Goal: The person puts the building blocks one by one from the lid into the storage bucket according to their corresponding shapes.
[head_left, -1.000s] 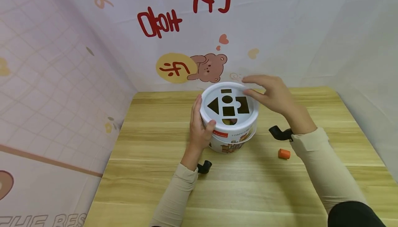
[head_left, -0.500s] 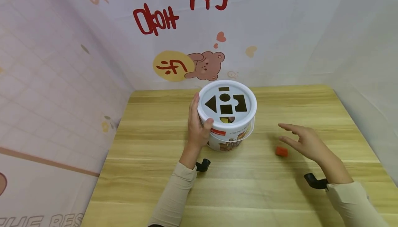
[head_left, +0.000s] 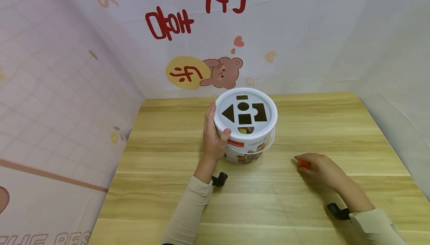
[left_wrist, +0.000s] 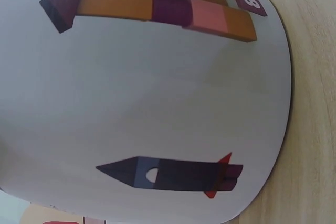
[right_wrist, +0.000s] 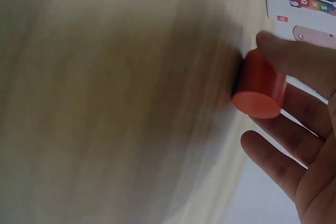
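A white lidded toy bucket [head_left: 250,157] stands upright on the wooden table, with shaped holes cut through its lid [head_left: 258,99]. My left hand [head_left: 214,143] holds the bucket's left side, fingers along the wall and thumb at the front below the rim. Right of the bucket, my right hand [head_left: 324,171] pinches a small orange-red cylinder block [head_left: 304,164] at the tabletop. The right wrist view shows the thumb against the cylinder [right_wrist: 260,85] and fingers on its far side. In the left wrist view, the printed bucket wall [left_wrist: 157,98] fills most of the picture.
Yellow and purple pieces show through the lid's front half-round hole [head_left: 246,130]. A thin white handle [head_left: 273,140] hangs at the bucket's side. A printed white cloth [head_left: 295,40] stands behind the table [head_left: 252,207] and along its sides.
My right hand has moved from the lid's right edge down to the cylinder block and closed its fingers round it. The left hand stays on the bucket.
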Available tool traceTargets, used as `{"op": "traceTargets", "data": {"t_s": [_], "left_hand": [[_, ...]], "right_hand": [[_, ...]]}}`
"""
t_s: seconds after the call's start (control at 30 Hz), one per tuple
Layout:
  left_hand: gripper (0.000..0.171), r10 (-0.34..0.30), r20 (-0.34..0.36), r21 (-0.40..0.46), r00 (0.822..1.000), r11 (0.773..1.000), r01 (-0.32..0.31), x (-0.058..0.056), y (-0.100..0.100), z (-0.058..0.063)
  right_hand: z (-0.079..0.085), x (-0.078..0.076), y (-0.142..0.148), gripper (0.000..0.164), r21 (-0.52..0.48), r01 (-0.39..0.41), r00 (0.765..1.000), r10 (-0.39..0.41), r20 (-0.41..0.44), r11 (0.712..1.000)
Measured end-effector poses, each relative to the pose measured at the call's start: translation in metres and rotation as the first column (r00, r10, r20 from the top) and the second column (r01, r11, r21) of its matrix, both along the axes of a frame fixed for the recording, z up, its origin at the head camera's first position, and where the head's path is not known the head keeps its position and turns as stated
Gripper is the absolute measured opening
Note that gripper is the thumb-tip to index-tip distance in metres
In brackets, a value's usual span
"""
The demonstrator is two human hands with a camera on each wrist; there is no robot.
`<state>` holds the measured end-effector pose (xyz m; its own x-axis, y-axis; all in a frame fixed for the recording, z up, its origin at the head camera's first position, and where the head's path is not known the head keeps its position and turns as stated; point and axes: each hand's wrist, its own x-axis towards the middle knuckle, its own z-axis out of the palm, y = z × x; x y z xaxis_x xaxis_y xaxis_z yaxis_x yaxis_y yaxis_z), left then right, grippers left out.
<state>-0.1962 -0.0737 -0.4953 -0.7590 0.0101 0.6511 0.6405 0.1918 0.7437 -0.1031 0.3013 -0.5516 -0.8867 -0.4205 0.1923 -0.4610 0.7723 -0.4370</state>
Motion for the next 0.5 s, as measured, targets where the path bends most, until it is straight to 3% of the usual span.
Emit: {"op": "traceTargets", "data": {"t_s": [0.23, 0.5], "left_hand": [[0.098, 0.002, -0.004, 0.001, 1.000, 1.000, -0.002, 0.001, 0.001, 0.000], [0.096, -0.009, 0.007, 0.002, 1.000, 1.000, 0.009, 0.001, 0.000, 0.001]], "right_hand": [[-0.002, -0.002, -0.006, 0.041, -0.037, -0.045, 0.991, 0.040, -0.124, 0.998], [0.033, -0.018, -0.016, 0.041, -0.147, -0.049, 0.977, 0.017, -0.212, 0.988]]}}
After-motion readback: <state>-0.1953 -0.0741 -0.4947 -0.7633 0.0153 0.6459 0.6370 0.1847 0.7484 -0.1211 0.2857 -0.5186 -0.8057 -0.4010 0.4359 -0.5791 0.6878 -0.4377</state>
